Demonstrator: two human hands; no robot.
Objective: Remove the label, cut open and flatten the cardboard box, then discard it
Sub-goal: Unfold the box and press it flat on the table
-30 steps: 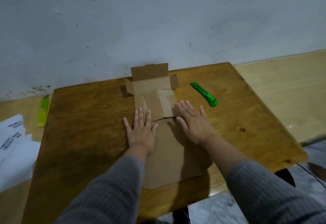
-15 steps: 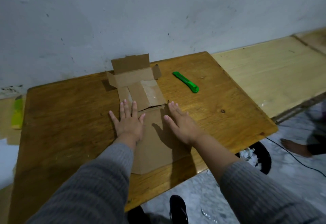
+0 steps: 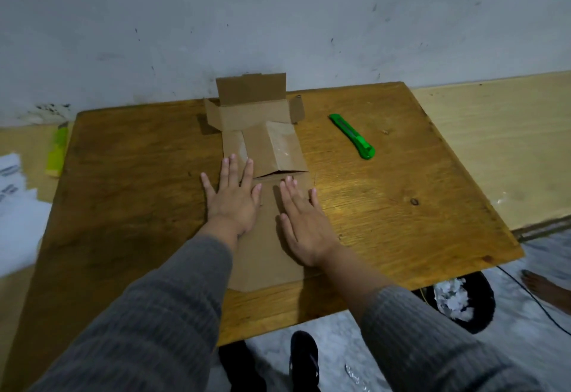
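At the far left of the frame, white printed papers (image 3: 14, 194) lie off the table beside a yellow-green strip (image 3: 57, 152) whose nature I cannot tell. The brown wooden table (image 3: 123, 206) fills the middle. On it the left hand (image 3: 233, 198) lies spread flat, palm down, gripping nothing, pressing the left side of the opened brown cardboard box (image 3: 262, 255). The box runs from the near edge at lower centre up to the grey wall, where its far flaps (image 3: 251, 92) stand upright. The right hand (image 3: 304, 221) is likewise splayed flat and empty on the cardboard's right side. Right of that, a green plastic utility knife (image 3: 352, 135) rests well apart from both hands.

Cutting looks done and the near panels are flat; the far flaps need pressing down, then discarding remains. No label shows on the cardboard. A dark bin holding white scraps (image 3: 457, 302) sits below the table's right near corner. The table is open on both sides.
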